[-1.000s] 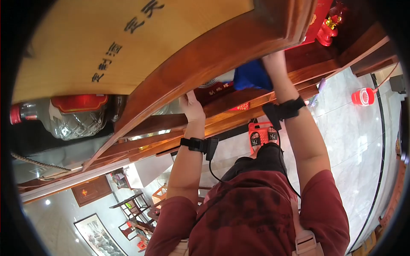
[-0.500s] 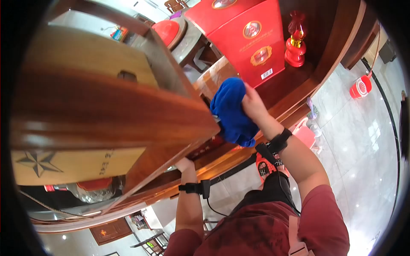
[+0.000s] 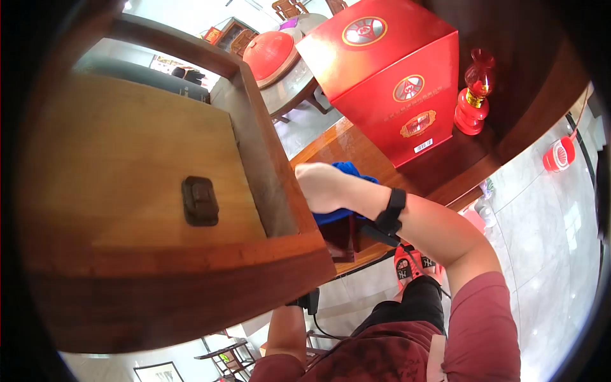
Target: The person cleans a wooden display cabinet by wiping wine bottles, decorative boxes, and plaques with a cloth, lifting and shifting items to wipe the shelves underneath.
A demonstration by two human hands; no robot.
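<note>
My right hand (image 3: 321,186) is closed on a blue cloth (image 3: 347,170), pressed against the wooden shelf beside the upright divider. Its fingertips are turned away from view. A tall red box (image 3: 398,83) stands on the shelf (image 3: 331,143) just beyond the hand. Right of the box is a red glass oil lamp (image 3: 473,102). My left hand is hidden beneath the wooden shelf unit at the left; only the forearm and its black wrist strap show below the edge. A wooden case (image 3: 140,172) with a dark metal latch (image 3: 200,201) fills the left compartment.
Behind the shelf is a round table (image 3: 289,95) with a red dome cover (image 3: 268,56). A red mop bucket (image 3: 559,155) stands on the tiled floor at the right. The thick shelf edge (image 3: 191,293) juts out at the lower left.
The view has risen to show the red box and lamp fully. My right hand has moved with the cloth from the shelf front to beside the divider. My left hand has gone out of sight.
</note>
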